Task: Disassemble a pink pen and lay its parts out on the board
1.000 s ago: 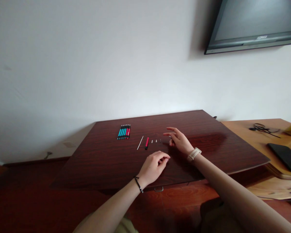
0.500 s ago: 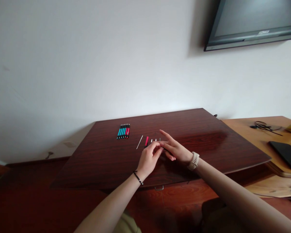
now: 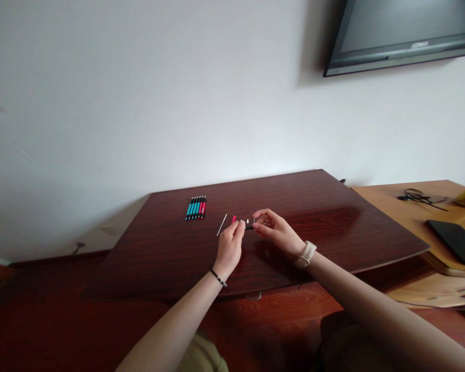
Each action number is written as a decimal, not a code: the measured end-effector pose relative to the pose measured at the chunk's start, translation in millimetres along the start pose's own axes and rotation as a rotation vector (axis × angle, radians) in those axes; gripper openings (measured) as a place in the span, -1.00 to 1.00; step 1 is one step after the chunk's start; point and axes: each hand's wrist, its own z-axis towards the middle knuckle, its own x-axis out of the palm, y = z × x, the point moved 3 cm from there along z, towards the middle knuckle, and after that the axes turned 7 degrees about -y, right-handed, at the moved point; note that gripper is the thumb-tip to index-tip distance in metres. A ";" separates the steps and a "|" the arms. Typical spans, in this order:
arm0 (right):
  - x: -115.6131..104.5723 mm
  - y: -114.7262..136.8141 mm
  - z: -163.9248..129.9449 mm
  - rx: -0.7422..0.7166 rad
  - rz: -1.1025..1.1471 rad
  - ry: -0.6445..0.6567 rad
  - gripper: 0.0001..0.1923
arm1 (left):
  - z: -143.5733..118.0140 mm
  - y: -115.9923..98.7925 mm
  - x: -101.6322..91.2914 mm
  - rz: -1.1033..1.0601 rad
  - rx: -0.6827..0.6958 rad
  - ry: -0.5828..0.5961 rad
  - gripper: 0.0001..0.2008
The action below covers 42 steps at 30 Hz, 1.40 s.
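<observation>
My left hand (image 3: 229, 247) is closed, its thumb and finger pinching a short black pen part (image 3: 249, 228) that sticks out to the right. My right hand (image 3: 277, 233) is just beside it, thumb and index finger curved and apart around a thin greyish piece (image 3: 254, 220); whether they touch it I cannot tell. Beyond the left fingers lies a red pen barrel (image 3: 233, 219), partly hidden. A small white pen piece (image 3: 247, 221) stands between the hands. Left of them a white refill (image 3: 222, 224) lies slanted on the table.
A row of several blue and red pens (image 3: 196, 208) lies on the dark wooden table (image 3: 158, 253), farther left. At right, a lighter table (image 3: 387, 199) holds a black cable (image 3: 418, 196) and a flat black device (image 3: 453, 242). A television (image 3: 406, 39) hangs on the wall.
My hands, together before, have drawn apart. The black pen part now shows between them, and my right fingers have curled over toward the thin greyish piece. The view has shifted slightly.
</observation>
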 end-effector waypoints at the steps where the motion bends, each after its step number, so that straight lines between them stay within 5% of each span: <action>1: 0.7 1.5 -0.5 -0.002 0.018 0.012 -0.47 | 1.6 2.7 -0.6 -0.010 -0.017 -0.012 -0.50; 7: 8.9 -6.4 -2.9 0.189 0.004 0.139 -0.47 | 4.2 1.7 -3.3 0.031 -0.018 -0.012 -0.41; 14: 2.4 -0.3 1.9 -0.098 -0.147 0.095 -0.67 | 4.2 5.9 0.7 -0.042 -0.131 -0.029 -0.31; 20: -25.6 7.5 7.7 -0.234 -0.387 -0.075 -0.76 | 9.5 18.4 -1.4 -0.261 -0.297 -0.082 -0.31; 26: -55.6 0.7 23.2 -0.170 -0.253 -0.137 -0.65 | 9.9 17.3 -4.2 -0.282 -0.271 -0.057 -0.31; 33: -58.2 1.0 27.7 -0.214 0.022 -0.051 -0.60 | 10.3 15.4 0.9 -0.334 -0.268 -0.039 -0.39; 42: -65.0 -8.2 29.5 -0.064 -0.121 -0.076 -0.42 | 8.9 18.5 -0.9 -0.250 -0.179 -0.024 -0.68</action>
